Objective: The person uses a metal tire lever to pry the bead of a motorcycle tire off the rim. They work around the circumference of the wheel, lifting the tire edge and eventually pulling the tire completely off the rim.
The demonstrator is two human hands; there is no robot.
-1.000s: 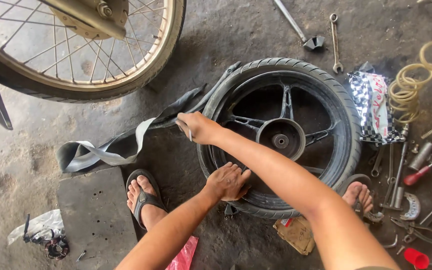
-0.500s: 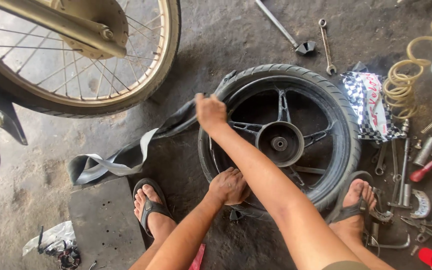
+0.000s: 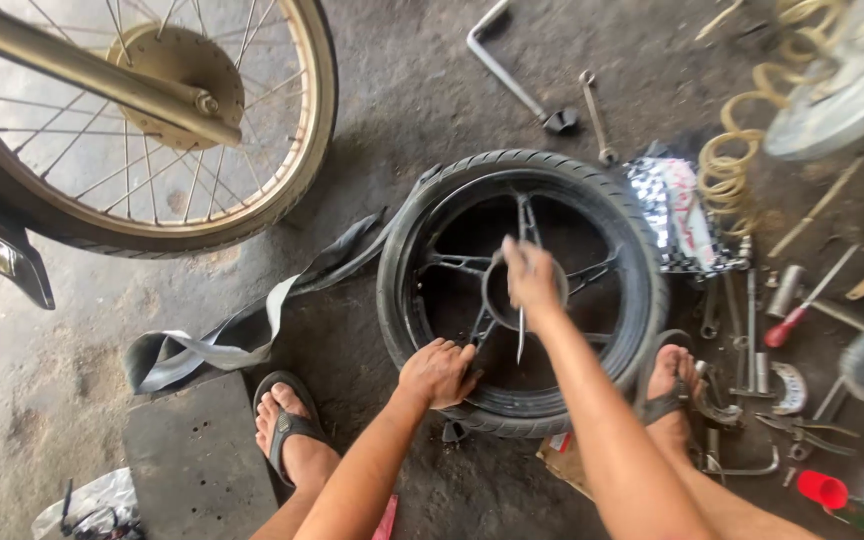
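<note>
A black motorcycle tyre [image 3: 642, 260] on a dark cast wheel lies flat on the concrete floor between my feet. My left hand [image 3: 439, 372] rests on the tyre's near sidewall, fingers curled over the rim edge. My right hand [image 3: 530, 275] hovers over the hub [image 3: 497, 300], shut on a thin metal tool [image 3: 519, 340] that points down toward me. A black inner tube [image 3: 252, 330] with a pale strip trails out of the tyre's left side across the floor.
A spoked motorcycle wheel [image 3: 287, 190] stands at the upper left. An L-shaped wrench [image 3: 497, 60] and a spanner [image 3: 597, 115] lie beyond the tyre. On the right are a checkered cloth [image 3: 677, 215], a yellow coiled hose [image 3: 732, 170] and several hand tools [image 3: 782, 330]. A dark slab [image 3: 192, 460] sits by my left foot.
My right hand has left the tyre's far left edge by the inner tube and moved to the hub, now holding a thin tool. My left hand stays on the near sidewall.
</note>
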